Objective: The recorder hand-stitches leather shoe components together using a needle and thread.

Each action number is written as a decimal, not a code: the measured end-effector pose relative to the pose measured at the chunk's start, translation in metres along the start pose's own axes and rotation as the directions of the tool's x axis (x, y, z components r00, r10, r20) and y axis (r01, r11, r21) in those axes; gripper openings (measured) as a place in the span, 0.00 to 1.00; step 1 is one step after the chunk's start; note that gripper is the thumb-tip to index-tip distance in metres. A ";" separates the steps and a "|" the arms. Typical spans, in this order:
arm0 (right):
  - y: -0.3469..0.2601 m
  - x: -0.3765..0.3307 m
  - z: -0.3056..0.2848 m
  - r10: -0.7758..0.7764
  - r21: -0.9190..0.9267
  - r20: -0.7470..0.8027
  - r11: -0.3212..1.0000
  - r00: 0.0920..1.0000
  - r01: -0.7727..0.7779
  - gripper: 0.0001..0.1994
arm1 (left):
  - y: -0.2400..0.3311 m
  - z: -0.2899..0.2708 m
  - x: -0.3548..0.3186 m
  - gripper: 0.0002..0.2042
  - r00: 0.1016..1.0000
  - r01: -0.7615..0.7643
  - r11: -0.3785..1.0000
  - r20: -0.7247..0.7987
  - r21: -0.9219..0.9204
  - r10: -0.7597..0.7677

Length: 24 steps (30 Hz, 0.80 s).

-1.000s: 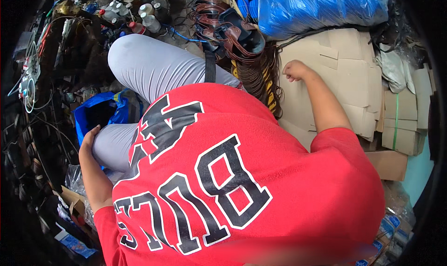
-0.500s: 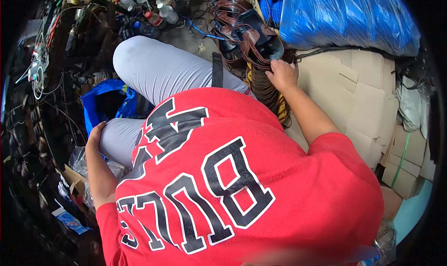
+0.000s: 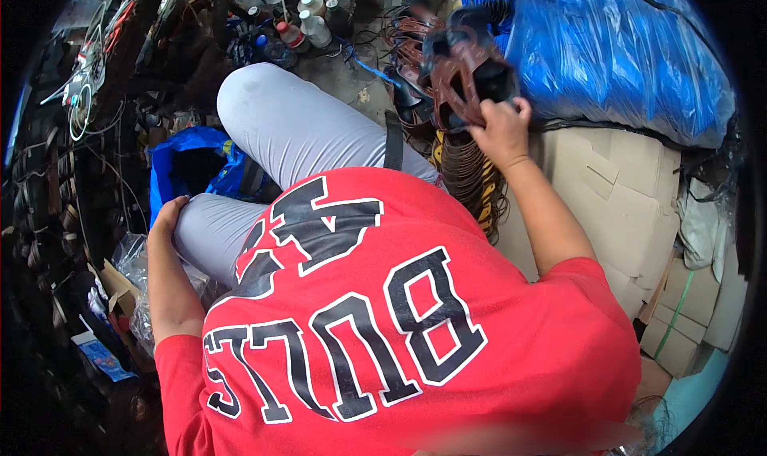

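Note:
A brown leather-strapped sandal with a dark sole is tilted and partly blurred at the top of the stack to my right. My right hand is closed on its near edge. Below it, a row of brown strap pieces runs along beside my hip. More brown sandals lie behind it. My left hand rests on my grey-trousered left leg, its fingers lying along the leg and partly hidden. Close to that hand, a blue bag hangs open.
Blue goods in clear plastic fill the far right. Flattened cardboard lies to the right of my right forearm. Several bottles stand at the far middle. Cables and straps clutter the left side.
My right hand has taken a firmer hold of the sandal's near edge and raised and tilted it. My left hand still rests on my leg. The whole view has shifted slightly.

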State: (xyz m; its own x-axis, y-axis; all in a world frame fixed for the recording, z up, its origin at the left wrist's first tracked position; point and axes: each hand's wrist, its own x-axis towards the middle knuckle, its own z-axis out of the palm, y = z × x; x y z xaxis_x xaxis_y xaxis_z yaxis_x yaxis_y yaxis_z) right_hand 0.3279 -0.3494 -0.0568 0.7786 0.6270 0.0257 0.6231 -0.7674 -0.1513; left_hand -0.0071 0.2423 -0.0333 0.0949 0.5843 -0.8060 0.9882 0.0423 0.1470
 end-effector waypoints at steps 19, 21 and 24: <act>-0.018 0.151 0.053 0.094 -0.329 0.353 0.944 0.931 0.030 0.11 | -0.029 0.001 0.024 0.23 0.984 -0.045 0.976 -0.160 0.212 0.080; -0.015 0.146 0.045 0.162 -0.290 0.417 0.956 0.894 -0.037 0.11 | -0.007 0.007 0.011 0.24 0.987 -0.072 0.979 -0.126 0.190 0.097; -0.026 0.143 0.034 0.126 -0.096 0.430 0.991 0.894 -0.094 0.12 | 0.008 0.009 0.003 0.24 0.993 -0.049 0.986 -0.101 0.161 0.066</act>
State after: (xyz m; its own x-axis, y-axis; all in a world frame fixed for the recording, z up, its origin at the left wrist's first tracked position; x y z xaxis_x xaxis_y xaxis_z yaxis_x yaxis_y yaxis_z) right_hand 0.4209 -0.2351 -0.0826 0.7421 0.5212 -0.4214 0.5518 -0.8320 -0.0574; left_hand 0.0025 0.2377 -0.0397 0.1473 0.6645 -0.7326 0.9888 -0.1177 0.0920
